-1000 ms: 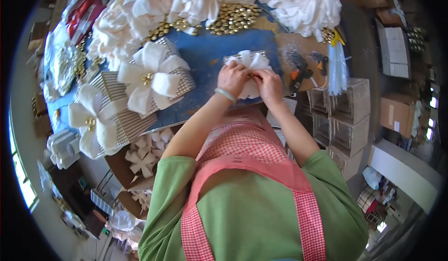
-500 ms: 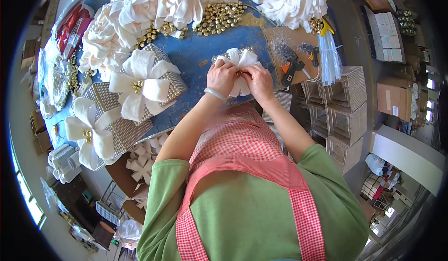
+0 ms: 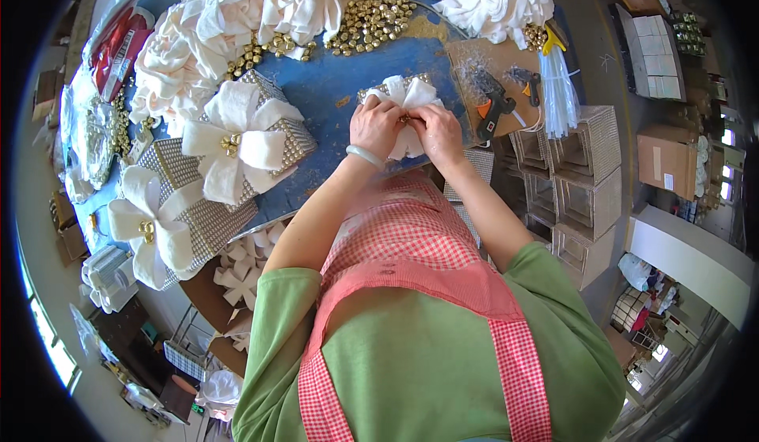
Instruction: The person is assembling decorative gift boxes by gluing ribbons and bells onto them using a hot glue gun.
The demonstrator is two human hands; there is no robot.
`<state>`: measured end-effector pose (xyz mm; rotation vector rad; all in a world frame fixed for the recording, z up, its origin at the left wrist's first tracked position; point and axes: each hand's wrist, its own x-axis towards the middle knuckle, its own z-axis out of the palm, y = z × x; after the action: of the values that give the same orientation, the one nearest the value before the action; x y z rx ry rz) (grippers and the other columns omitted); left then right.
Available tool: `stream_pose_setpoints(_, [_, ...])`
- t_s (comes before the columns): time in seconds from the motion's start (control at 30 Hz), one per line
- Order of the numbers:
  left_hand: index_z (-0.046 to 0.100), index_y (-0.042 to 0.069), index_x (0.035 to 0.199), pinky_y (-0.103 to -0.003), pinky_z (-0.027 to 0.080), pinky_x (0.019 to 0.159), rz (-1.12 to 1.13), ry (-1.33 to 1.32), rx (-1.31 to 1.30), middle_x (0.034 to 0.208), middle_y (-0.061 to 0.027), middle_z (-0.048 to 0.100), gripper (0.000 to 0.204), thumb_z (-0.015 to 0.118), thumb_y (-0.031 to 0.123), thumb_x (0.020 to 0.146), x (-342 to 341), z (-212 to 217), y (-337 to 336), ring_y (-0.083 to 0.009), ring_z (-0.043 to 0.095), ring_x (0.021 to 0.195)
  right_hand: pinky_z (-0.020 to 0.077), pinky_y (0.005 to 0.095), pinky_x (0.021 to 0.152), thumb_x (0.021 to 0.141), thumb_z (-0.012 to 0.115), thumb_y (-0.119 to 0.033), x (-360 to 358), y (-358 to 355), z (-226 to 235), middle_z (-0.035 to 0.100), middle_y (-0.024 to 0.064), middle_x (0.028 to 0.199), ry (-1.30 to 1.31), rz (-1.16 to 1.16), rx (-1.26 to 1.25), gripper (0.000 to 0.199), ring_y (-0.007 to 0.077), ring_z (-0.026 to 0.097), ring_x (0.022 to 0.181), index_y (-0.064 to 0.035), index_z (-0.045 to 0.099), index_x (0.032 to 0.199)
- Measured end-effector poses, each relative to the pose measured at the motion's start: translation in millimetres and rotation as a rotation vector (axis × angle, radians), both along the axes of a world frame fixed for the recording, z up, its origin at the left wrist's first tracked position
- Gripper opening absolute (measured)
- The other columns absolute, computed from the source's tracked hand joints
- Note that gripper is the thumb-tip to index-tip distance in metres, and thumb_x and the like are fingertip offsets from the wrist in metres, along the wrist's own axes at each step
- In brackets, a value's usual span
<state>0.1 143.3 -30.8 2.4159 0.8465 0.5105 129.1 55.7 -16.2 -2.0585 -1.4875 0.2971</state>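
Note:
A white fabric bow (image 3: 408, 143) lies over a small box with rows of beads (image 3: 424, 79) near the table's front edge. My left hand (image 3: 375, 132) is closed on the left part of the bow, fingers bent in at its middle. From the right, my right hand (image 3: 439, 135) pinches at the same spot, where small gold bells (image 3: 405, 119) show between the fingertips. The fingers partly hide the bow's centre. To the left stand two beaded boxes with white bows, the nearer-to-hand bow (image 3: 261, 151) and another bow (image 3: 147, 224), each with gold bells in its middle.
Heaps of white fabric strips (image 3: 190, 54) and loose gold bells (image 3: 371, 24) line the back of the blue table (image 3: 332, 94). At right, a glue gun (image 3: 495, 111) rests on cardboard (image 3: 466, 62), beside clear glue sticks (image 3: 558, 94). Open beaded boxes (image 3: 589, 173) are stacked beyond.
Both hands stay at the bow's middle with only slight finger movement. A little more of the gold bells shows between the fingertips.

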Motion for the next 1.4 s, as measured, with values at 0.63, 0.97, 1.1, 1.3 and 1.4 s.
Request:
stream_pose_setpoints(0.63, [0.071, 0.017, 0.084, -0.036, 0.045, 0.083, 0.017, -0.004, 0.041, 0.09, 0.0022, 0.067, 0.012, 0.067, 0.019, 0.072, 0, -7, -3, -0.0215, 0.057, 0.094, 0.049, 0.0411, 0.076, 0.077, 0.066, -0.01, 2, 0, -3, 0.065, 0.0105, 0.086, 0.006, 0.048, -0.025, 0.009, 0.0304, 0.061, 0.085, -0.0061, 0.068, 0.085])
stream_pose_setpoints(0.97, [0.065, 0.013, 0.104, -0.039, 0.046, 0.083, 0.011, -0.088, -0.009, 0.094, -0.0037, 0.067, 0.032, 0.069, 0.015, 0.073, -6, 13, -2, -0.026, 0.058, 0.095, 0.0487, 0.0387, 0.076, 0.079, 0.067, -0.015, 3, -3, 14, 0.065, 0.0062, 0.092, -0.102, 0.103, 0.019, 0.021, 0.0265, 0.062, 0.085, -0.0092, 0.067, 0.099])
stream_pose_setpoints(1.1, [0.064, 0.011, 0.105, -0.037, 0.048, 0.08, 0.034, -0.159, 0.0, 0.095, -0.0058, 0.066, 0.032, 0.069, 0.014, 0.074, -23, 30, -3, -0.0277, 0.059, 0.089, 0.0496, 0.0381, 0.076, 0.079, 0.068, -0.017, -4, 1, 15, 0.064, 0.0057, 0.093, -0.091, 0.107, 0.026, 0.023, 0.0263, 0.063, 0.086, -0.0092, 0.066, 0.1])
stream_pose_setpoints(1.3, [0.066, 0.008, 0.099, -0.036, 0.05, 0.069, 0.194, -0.233, -0.089, 0.089, -0.0074, 0.066, 0.022, 0.066, 0.007, 0.076, -83, 88, -5, -0.0262, 0.062, 0.079, 0.0515, 0.0366, 0.074, 0.081, 0.064, -0.017, -8, 3, 1, 0.064, 0.0075, 0.095, 0.026, 0.118, -0.017, 0.02, 0.0277, 0.063, 0.086, -0.0081, 0.067, 0.098])
stream_pose_setpoints(1.4, [0.068, 0.007, 0.094, -0.029, 0.048, 0.058, 0.534, -0.278, -0.041, 0.08, -0.0066, 0.065, 0.014, 0.068, 0.008, 0.08, -125, 101, 28, -0.0171, 0.06, 0.063, 0.0514, 0.0367, 0.074, 0.08, 0.064, -0.015, -3, 1, 2, 0.064, 0.0073, 0.098, 0.033, 0.074, -0.037, 0.018, 0.0281, 0.064, 0.086, -0.0071, 0.067, 0.096])
